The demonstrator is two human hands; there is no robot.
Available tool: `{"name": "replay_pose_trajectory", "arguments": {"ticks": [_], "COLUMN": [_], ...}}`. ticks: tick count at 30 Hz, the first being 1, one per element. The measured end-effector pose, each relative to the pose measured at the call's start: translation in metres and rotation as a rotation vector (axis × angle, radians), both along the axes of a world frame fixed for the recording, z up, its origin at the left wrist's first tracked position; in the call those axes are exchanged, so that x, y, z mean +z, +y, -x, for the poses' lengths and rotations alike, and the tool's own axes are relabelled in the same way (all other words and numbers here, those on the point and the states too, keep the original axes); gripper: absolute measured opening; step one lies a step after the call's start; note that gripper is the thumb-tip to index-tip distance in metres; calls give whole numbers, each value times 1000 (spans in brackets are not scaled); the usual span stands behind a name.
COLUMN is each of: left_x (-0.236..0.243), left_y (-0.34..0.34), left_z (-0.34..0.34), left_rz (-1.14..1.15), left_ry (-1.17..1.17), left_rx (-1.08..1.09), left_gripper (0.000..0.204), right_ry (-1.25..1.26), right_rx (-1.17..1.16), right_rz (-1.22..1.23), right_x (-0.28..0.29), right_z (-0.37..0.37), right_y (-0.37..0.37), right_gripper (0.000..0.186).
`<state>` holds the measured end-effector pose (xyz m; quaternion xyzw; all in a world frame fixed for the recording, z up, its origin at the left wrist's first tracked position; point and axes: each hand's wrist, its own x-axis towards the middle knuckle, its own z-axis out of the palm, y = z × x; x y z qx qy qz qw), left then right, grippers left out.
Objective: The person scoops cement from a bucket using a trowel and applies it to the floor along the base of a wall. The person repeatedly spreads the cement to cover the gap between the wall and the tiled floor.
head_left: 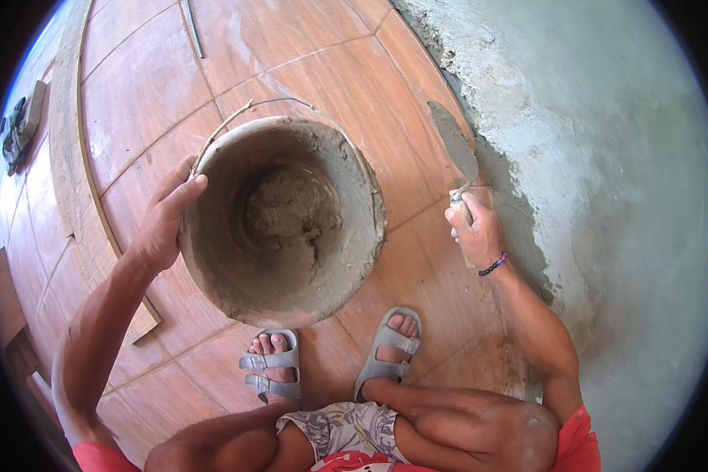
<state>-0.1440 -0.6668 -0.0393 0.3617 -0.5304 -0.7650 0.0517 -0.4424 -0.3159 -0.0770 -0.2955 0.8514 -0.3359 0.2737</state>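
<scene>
A mortar-caked bucket (pixel 354 259) tilts toward me above the tiles, in front of my sandals. Its left rim is gripped by my left hand (pixel 169 212), thumb over the edge and the other fingers around the outside. Grey wet mortar (pixel 291 206) lies at the bottom, and more is smeared over the inner wall. The wire handle (pixel 252 106) rests up around the far rim. Over on the right, my right hand (pixel 477 230) is closed around the wooden handle of a pointed trowel (pixel 456 141). Its mortar-coated blade points away from me, beside the wall's base.
A rough plastered wall (pixel 606 157) runs along the right, with wet mortar at its foot. Long wooden boards (pixel 75 181) lie on the wood-look tile floor (pixel 149 71) to the left. A thin metal rod (pixel 193 30) and a dark cloth-like item (pixel 14 138) lie farther off.
</scene>
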Motion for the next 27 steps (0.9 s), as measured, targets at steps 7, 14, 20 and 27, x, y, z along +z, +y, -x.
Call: {"name": "replay_pose_trajectory", "arguments": {"ticks": [7,14,20,27], "left_x": [-1,-4,0,-1], "left_y": [1,-2,0,1], "left_z": [1,-2,-2,0], "left_rz": [-29,-38,-34,-61], "left_ry": [19,35,41,46], "left_rx": [28,-18,-7,30], "left_gripper": [45,46,48,46], "right_ry": [-252,-149,-80,214], "right_rx": [-287,-376,-376,-256], "right_rz": [111,26,10,-47], "right_x": [-2,36,63,68], "right_z": [32,12,-2,-14], "right_y": [13,34,54,60], "right_gripper": [28,26,29,32]}}
